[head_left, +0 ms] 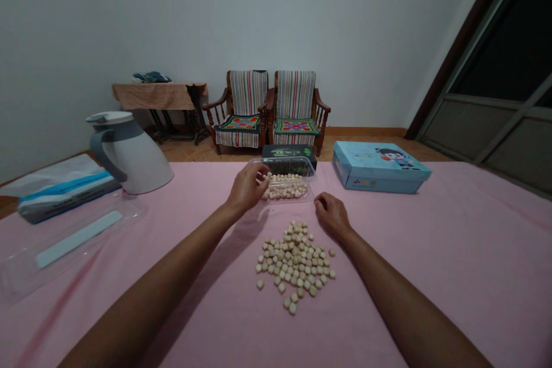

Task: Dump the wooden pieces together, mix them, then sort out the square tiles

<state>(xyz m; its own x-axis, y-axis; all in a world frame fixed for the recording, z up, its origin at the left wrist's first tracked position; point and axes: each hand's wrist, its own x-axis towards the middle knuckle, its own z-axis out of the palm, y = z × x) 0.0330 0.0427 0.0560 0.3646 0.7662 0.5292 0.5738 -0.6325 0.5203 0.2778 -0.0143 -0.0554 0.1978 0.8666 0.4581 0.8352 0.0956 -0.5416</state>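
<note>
A person's left hand point(248, 187) reaches over the rim of a clear plastic tray point(287, 179), fingers curled together above the small pale pieces point(284, 187) inside, while the right hand point(331, 214) rests on the pink table point(431, 253), fingers loosely pinched; whether they hold a piece cannot be told. A heap of pieces point(295, 264) lies between the forearms. The bits look light and hard, best pinched singly; the thin tray likely flexes, so grip its rim.

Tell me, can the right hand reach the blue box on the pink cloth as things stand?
Probably yes. The right hand rests on the pink cloth, the blue box lies beyond it to the right, and only bare cloth lies between them.
</note>
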